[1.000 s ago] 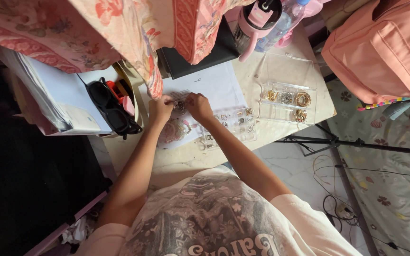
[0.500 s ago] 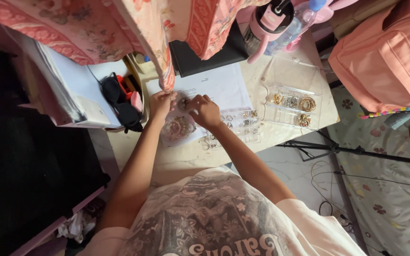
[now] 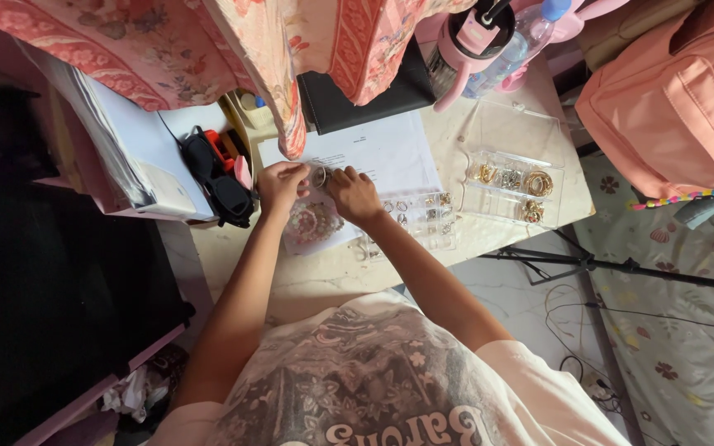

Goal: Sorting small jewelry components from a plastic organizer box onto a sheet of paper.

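the small ring-like jewellery piece [image 3: 319,176] sat right between both sets of fingers, over the white paper [image 3: 390,153] on the bench [image 3: 332,277]. left hand [image 3: 278,183] pinched it from one side, right hand [image 3: 354,194] from the other, equally near. its long axis was too small to tell. a clear compartment box [image 3: 510,186] lay well apart to the right.

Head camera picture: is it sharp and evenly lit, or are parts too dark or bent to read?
Head view: bright, even light on the desk; the left side falls into near-black shadow; edges bow from a wide lens; the small piece between the left hand and right hand is too tiny to make out.
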